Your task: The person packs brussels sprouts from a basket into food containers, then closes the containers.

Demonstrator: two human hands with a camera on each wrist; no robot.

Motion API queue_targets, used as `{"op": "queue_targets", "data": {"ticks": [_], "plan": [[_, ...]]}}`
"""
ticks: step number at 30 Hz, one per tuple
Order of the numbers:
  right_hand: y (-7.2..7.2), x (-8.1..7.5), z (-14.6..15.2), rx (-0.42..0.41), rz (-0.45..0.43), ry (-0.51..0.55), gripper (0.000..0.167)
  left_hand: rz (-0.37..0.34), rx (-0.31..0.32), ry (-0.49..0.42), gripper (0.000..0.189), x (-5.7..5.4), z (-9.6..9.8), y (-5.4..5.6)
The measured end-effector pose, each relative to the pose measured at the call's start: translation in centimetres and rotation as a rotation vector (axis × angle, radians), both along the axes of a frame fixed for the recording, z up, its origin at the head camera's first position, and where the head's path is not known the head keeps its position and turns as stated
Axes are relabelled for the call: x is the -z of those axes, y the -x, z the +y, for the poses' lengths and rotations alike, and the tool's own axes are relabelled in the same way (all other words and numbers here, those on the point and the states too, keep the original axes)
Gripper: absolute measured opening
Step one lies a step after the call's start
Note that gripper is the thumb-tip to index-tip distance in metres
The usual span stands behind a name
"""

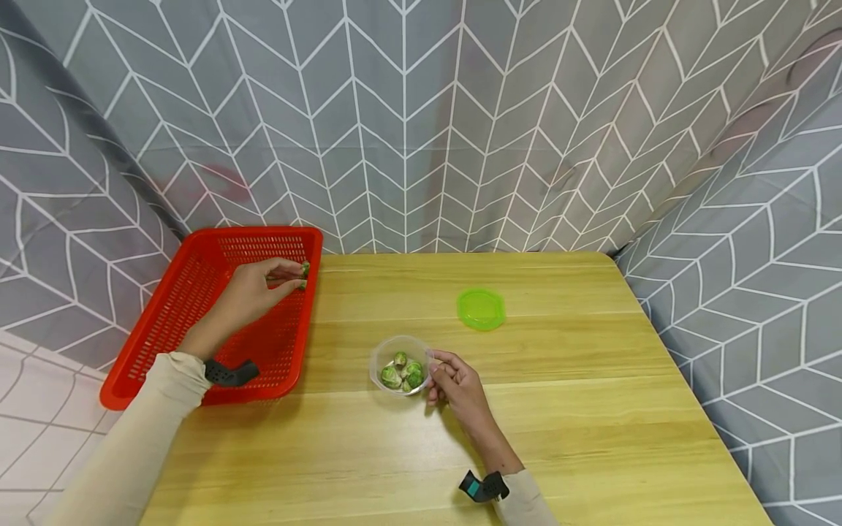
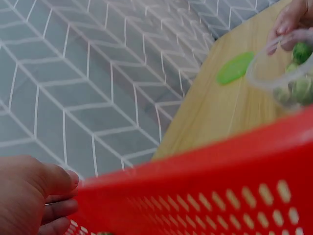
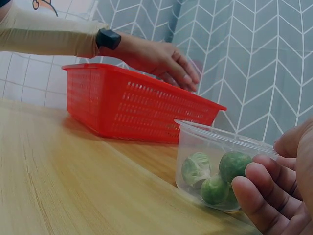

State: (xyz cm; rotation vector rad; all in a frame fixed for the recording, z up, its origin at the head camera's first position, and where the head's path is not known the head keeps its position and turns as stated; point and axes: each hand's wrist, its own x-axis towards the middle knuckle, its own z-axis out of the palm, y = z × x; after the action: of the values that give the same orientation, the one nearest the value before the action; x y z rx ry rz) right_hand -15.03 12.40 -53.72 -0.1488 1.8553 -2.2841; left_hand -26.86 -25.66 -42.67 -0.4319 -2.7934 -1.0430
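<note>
My left hand (image 1: 255, 288) is over the red plastic basket (image 1: 304, 343), thumb and fingers apart near its right wall. Small green Brussels sprouts (image 1: 305, 269) show right at those fingertips in the head view. In the left wrist view the left hand (image 2: 34, 196) is beside the basket's rim, and no sprout shows between its fingers. My right hand (image 1: 460, 387) grips the rim of a clear round plastic container (image 1: 378, 358), thumb at the rim and fingers against the outside. Several Brussels sprouts (image 3: 215, 188) lie inside the container, which stands on the table.
A green lid (image 1: 481, 309) lies flat on the wooden table (image 1: 579, 409), behind and right of the container. The basket stands at the table's left side. Grey patterned curtains (image 1: 408, 131) hang behind the table and along its right side.
</note>
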Motion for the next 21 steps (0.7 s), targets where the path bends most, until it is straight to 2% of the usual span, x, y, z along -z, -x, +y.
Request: {"op": "queue_targets", "data": {"ticks": [6,13,21], "plan": [[0.0,0.0,0.0,-0.004,-0.006,-0.012,0.042,0.003,-0.019,0.026,0.032,1.3,-1.3,0.7],[0.0,0.2,0.1,-0.007,-0.007,-0.009,0.041,-0.050,-0.043,0.094,0.035,2.9,-2.2,1.7],[0.2,0.4,0.1,-0.011,0.015,-0.016,0.042,-0.027,-0.054,0.143,0.037,4.0,-2.6,3.2]]}}
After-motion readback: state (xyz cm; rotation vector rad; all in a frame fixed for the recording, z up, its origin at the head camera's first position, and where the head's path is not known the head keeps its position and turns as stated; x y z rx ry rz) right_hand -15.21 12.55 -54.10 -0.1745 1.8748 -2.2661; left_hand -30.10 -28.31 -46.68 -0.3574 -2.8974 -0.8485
